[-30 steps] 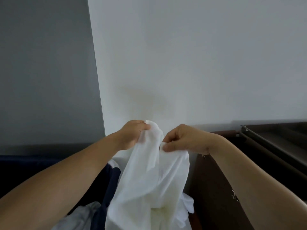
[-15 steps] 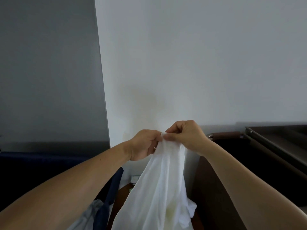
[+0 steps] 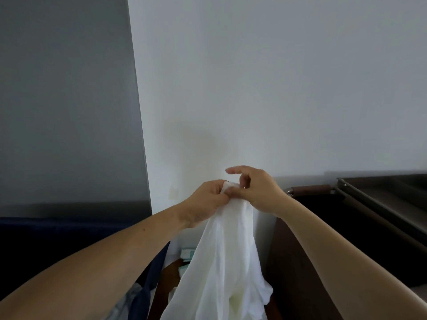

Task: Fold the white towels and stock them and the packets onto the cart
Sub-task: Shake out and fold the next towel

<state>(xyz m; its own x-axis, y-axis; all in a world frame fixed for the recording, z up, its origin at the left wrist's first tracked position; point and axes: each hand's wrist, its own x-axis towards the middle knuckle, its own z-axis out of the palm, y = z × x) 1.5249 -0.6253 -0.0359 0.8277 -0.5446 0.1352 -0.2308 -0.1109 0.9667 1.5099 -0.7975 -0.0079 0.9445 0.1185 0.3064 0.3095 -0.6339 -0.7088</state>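
The white towel (image 3: 221, 262) hangs limp toward 6 o'clock: thin, light, floppy, best taken by its corners. Above it the left grip (image 3: 205, 202) clenches the bunched top edge; the right grip (image 3: 258, 192), touching it at 3 o'clock, seems to pinch there too, forefinger lifted. Farther off at 3 o'clock stands the cart (image 3: 369, 205)
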